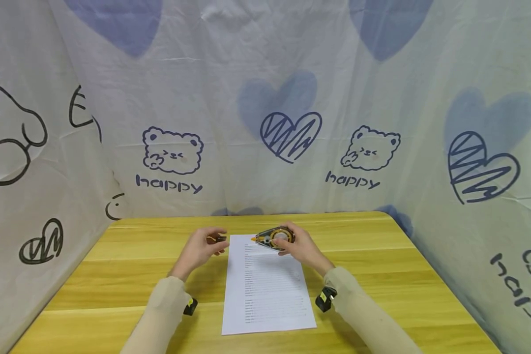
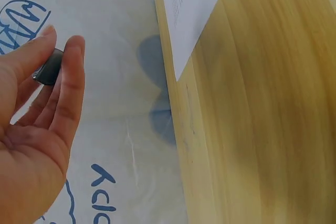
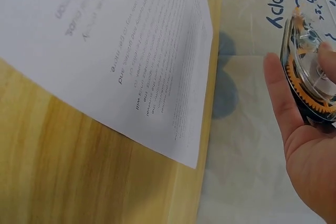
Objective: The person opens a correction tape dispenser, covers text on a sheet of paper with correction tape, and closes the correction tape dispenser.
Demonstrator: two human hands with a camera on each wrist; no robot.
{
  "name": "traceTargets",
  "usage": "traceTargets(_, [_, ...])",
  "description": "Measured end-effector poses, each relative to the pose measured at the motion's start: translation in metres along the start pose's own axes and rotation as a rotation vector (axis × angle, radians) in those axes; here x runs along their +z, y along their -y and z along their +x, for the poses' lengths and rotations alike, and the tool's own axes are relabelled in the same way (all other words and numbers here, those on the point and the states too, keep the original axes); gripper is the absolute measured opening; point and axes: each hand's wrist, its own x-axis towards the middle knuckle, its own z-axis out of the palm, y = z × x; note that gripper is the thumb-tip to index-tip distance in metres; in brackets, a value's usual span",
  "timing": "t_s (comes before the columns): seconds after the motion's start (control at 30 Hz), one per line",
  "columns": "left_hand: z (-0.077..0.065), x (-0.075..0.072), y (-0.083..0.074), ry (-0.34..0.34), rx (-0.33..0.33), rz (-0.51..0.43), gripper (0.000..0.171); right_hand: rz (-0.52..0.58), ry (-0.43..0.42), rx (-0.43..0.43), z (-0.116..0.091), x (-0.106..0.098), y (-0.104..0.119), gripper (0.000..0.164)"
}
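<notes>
My right hand [image 1: 302,246] grips a correction tape [image 1: 272,238] with a clear case, orange gear wheel and orange tip. The tip points left, over the top part of a printed sheet of paper [image 1: 272,295]. In the right wrist view the thumb lies on the clear side of the correction tape [image 3: 310,72]. My left hand [image 1: 200,247], left of the sheet's top corner, pinches a small dark cap [image 2: 50,67] between thumb and fingers. A gap separates the two hands.
The sheet lies on a yellow wood-grain table [image 1: 367,275]. Behind the table hangs a pale curtain [image 1: 230,162] printed with hearts and bears, and more of it stands on both sides. A small black device [image 1: 325,299] is strapped on each wrist.
</notes>
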Motion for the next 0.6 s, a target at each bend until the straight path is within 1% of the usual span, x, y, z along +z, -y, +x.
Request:
traceTargets(0.1, [0.0, -0.003, 0.001, -0.017, 0.009, 0.058, 0.027, -0.041, -0.019, -0.003, 0.0, -0.001, -0.002, 0.038])
traceTargets(0.2, [-0.001, -0.008, 0.002, -0.029, 0.008, 0.145, 0.023, -0.072, -0.029, 0.0, -0.001, -0.002, -0.002, 0.041])
traceTargets(0.27, [-0.001, -0.011, 0.003, -0.033, 0.009, 0.212, 0.023, -0.078, -0.024, 0.007, -0.001, -0.003, -0.002, 0.041])
traceTargets(0.37, [-0.001, -0.016, 0.006, -0.035, 0.019, 0.334, 0.019, -0.078, -0.015, 0.002, -0.001, -0.004, -0.001, 0.042])
traceTargets(0.47, [-0.002, -0.021, 0.011, -0.037, 0.029, 0.437, 0.01, -0.045, -0.018, 0.004, 0.0, -0.004, -0.002, 0.043])
traceTargets(0.53, [-0.003, -0.025, 0.015, -0.03, 0.017, 0.472, 0.009, -0.01, -0.026, 0.005, 0.0, -0.004, -0.002, 0.045])
traceTargets(0.6, [-0.005, -0.028, 0.019, -0.028, -0.002, 0.486, 0.01, 0.02, -0.032, 0.014, 0.0, -0.004, -0.002, 0.045])
